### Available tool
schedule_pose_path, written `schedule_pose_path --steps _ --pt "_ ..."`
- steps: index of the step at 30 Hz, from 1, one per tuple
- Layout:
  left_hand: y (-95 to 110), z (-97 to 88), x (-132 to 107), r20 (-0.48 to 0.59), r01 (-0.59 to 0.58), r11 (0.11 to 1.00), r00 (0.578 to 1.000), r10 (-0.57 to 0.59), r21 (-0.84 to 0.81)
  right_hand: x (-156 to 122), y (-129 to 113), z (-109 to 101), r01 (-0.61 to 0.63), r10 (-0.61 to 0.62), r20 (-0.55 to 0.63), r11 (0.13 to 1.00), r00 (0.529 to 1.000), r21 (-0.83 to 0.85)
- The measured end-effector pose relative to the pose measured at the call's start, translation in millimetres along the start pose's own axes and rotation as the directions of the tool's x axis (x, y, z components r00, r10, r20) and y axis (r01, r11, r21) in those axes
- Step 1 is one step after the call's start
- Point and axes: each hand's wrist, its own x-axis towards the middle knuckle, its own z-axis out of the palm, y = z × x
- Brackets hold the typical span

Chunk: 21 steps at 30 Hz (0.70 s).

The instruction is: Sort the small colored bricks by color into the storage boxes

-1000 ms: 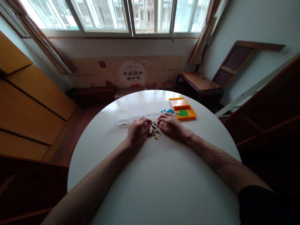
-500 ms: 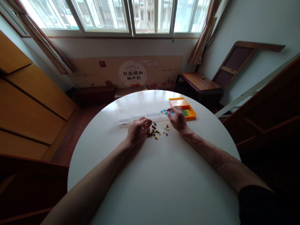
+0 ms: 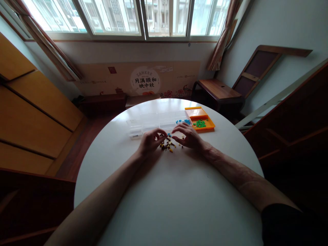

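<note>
A small heap of tiny yellow, brown and blue pieces (image 3: 167, 145) lies on the round white table (image 3: 169, 191). My left hand (image 3: 150, 140) rests just left of the heap, thumb and forefinger pinched at its top edge on something too small to name. My right hand (image 3: 188, 136) hovers at the heap's right side, fingers curled and apart, tips close to the pieces. Behind the hands lies a clear compartment box (image 3: 153, 123) with blue pieces (image 3: 183, 121) in its right end cell.
An orange tray (image 3: 201, 118) holding green pieces (image 3: 200, 123) sits right of the clear box. A wooden bench (image 3: 217, 90) stands beyond the table on the right, wooden cabinets (image 3: 28, 116) on the left, windows at the back.
My right hand went out to the blue pieces in the clear box half a second ago and has come back to the heap. The left hand's fingers have closed into a pinch.
</note>
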Motion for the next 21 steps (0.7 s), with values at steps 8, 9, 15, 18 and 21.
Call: schedule_pose_path --steps 8,9,15,18,21 --pt "0 0.1 -2 0.07 -0.028 1.0 0.997 0.027 0.01 0 -3 0 0.064 -0.063 0.068 0.998 0.996 -0.006" --pt "0 0.3 -2 0.066 -0.028 0.999 0.997 0.027 0.017 0 -4 1 0.06 -0.059 0.064 0.998 0.996 -0.016" --pt "-6 2.2 1 -0.003 0.004 0.997 1.0 -0.004 0.076 0 5 2 -0.232 0.181 -0.323 0.964 0.929 -0.127" --pt "-9 3.2 2 -0.008 0.013 0.996 1.0 -0.012 0.085 -1 17 3 -0.373 0.291 -0.447 0.922 0.846 -0.105" --pt "-11 3.8 2 -0.026 0.032 0.994 0.999 -0.029 0.102 -1 22 4 -0.41 0.335 -0.439 0.908 0.834 -0.086"
